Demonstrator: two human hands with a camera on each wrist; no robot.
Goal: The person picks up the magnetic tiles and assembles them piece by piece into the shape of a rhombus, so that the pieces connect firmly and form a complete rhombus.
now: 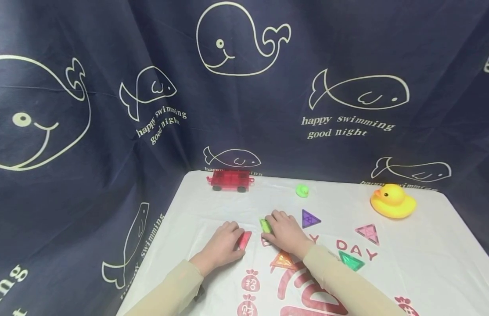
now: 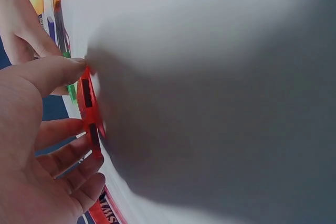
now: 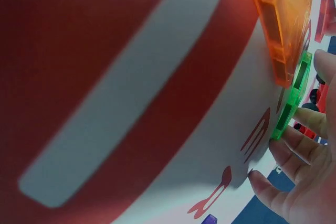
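The left hand [image 1: 222, 245] pinches a red tile [image 1: 245, 240] between thumb and fingers, its long axis running mostly away from me. The right hand [image 1: 287, 230] grips a green tile [image 1: 265, 226] likewise, slightly farther off and rightward, a gap between them; whether both touch the white tabletop [image 1: 179, 226] I can't quite tell.

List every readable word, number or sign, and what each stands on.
"happy swimming good night": dark blue curtain
"DAY": white table cover
"招": cover's upper pouch print
Unreadable: word before "DAY", partly behind right hand
Cut off: lower pouch prints, large red print
Blurred: wrist-view lettering
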